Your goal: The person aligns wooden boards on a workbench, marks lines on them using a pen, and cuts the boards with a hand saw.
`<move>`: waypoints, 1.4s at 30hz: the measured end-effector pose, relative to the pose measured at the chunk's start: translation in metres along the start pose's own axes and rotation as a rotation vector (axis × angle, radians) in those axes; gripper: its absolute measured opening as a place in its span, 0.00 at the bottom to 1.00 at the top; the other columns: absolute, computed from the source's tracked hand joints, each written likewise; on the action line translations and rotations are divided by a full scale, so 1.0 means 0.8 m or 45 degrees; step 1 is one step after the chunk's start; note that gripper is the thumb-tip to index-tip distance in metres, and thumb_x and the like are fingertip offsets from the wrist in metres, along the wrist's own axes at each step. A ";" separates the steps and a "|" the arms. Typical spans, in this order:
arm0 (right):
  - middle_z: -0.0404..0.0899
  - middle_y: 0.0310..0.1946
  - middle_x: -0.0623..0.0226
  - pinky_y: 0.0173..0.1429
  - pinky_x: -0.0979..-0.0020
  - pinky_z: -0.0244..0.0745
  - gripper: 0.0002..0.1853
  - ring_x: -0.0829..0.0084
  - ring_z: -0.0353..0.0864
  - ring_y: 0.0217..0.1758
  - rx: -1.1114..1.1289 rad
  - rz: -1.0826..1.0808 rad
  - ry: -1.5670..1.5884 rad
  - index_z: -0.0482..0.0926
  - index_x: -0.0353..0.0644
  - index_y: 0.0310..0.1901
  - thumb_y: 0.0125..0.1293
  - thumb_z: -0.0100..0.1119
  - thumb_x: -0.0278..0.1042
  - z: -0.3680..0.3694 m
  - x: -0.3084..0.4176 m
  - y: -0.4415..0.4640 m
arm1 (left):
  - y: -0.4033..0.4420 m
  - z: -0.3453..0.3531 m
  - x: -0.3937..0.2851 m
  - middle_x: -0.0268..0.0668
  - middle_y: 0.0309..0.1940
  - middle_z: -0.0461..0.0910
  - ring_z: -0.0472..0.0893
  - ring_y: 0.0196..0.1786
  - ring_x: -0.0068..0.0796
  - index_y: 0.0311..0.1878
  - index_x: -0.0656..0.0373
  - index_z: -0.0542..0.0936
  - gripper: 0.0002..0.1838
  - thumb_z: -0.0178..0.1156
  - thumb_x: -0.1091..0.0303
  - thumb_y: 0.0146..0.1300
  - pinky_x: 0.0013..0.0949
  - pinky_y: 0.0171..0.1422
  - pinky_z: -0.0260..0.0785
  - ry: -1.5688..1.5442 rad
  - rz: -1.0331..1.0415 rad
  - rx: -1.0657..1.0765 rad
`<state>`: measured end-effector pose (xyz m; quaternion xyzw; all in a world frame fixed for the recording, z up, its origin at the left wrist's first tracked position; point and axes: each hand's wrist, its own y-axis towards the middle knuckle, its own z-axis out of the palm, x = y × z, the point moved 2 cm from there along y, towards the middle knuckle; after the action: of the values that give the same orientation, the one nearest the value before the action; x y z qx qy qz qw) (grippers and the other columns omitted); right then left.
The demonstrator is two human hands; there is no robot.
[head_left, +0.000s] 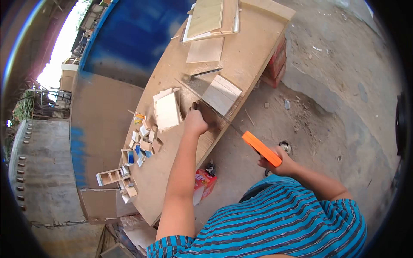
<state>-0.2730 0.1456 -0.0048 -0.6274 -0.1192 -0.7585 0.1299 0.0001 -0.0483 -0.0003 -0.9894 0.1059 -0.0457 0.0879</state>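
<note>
My right hand point(282, 161) is wrapped round the orange handle of a handsaw point(261, 148). The saw's thin blade runs up and left over the table edge, along the near side of a square wooden board point(221, 95). My left hand point(196, 122) is closed just left of the blade, with a small dark thing at its fingertips that is too small to name. A stack of pale wood pieces point(167, 109) lies left of that hand. Beyond the board is a dark thin strip point(206, 72) on the wooden table point(159, 172).
Larger wood sheets point(206, 19) are stacked at the table's far end. Small wooden blocks point(144, 139) and little open boxes point(116, 176) lie at the left edge. A red crate point(276, 64) and a red carton point(204, 185) stand beneath the table's right side.
</note>
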 end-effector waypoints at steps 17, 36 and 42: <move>0.78 0.25 0.50 0.34 0.56 0.69 0.14 0.46 0.76 0.28 0.098 0.092 -0.371 0.79 0.38 0.36 0.61 0.68 0.42 0.028 0.009 0.061 | 0.020 0.034 0.025 0.44 0.64 0.75 0.70 0.68 0.40 0.63 0.52 0.75 0.51 0.78 0.41 0.30 0.36 0.71 0.64 -0.169 0.151 0.167; 0.78 0.26 0.49 0.36 0.55 0.71 0.14 0.45 0.78 0.32 0.026 0.016 -0.346 0.79 0.38 0.34 0.60 0.67 0.42 0.035 0.013 0.045 | 0.007 -0.008 -0.001 0.44 0.69 0.68 0.66 0.71 0.45 0.69 0.49 0.70 0.52 0.69 0.32 0.40 0.36 0.74 0.60 -0.007 0.115 0.304; 0.78 0.25 0.50 0.37 0.54 0.72 0.14 0.45 0.78 0.32 -0.020 -0.006 -0.417 0.79 0.39 0.34 0.60 0.67 0.43 0.049 0.006 0.113 | 0.024 0.027 0.009 0.38 0.67 0.72 0.68 0.70 0.39 0.64 0.47 0.74 0.38 0.64 0.39 0.50 0.32 0.74 0.60 0.421 0.479 0.227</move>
<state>-0.2065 0.0742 0.0086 -0.7433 -0.1343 -0.6473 0.1020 0.0060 -0.0648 -0.0247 -0.9198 0.2965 -0.1987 0.1633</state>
